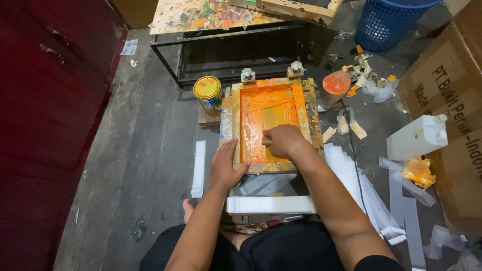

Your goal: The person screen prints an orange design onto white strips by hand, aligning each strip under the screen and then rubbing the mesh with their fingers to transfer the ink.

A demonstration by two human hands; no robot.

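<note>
- A wooden printing frame point(273, 90) lies flat on the floor in front of the person. It is full of wet orange paint, so it has to stay level and not slide.
- The left hand point(226, 163) lies flat on the near left corner of the frame with its fingers spread. It grips nothing. It just presses down, most likely to keep the frame from moving.
- The right hand point(283, 140) is inside the frame, near the front edge. Its fingers are curled shut around a small scraper point(267, 142) that sits in the paint. Only a bit of the scraper's end shows, so its shape is hard to tell.
- Two clamps point(271, 73) hold the far edge of the frame, like a hinge.
- A yellow paint can point(208, 94) stands just left of the frame, close enough to reach.
- A bag of orange paint point(335, 86) sits just right of the frame's far corner.
- A stack of white strips point(271, 205) lies just in front of the frame, near the person's lap. More white strips point(361, 185) fan out to the right of the frame.
- A white jug point(416, 136) lies well to the right of the frame, beside a cardboard box point(452, 90).
- A blue basket point(389, 20) stands far behind the frame, out of the way.
</note>
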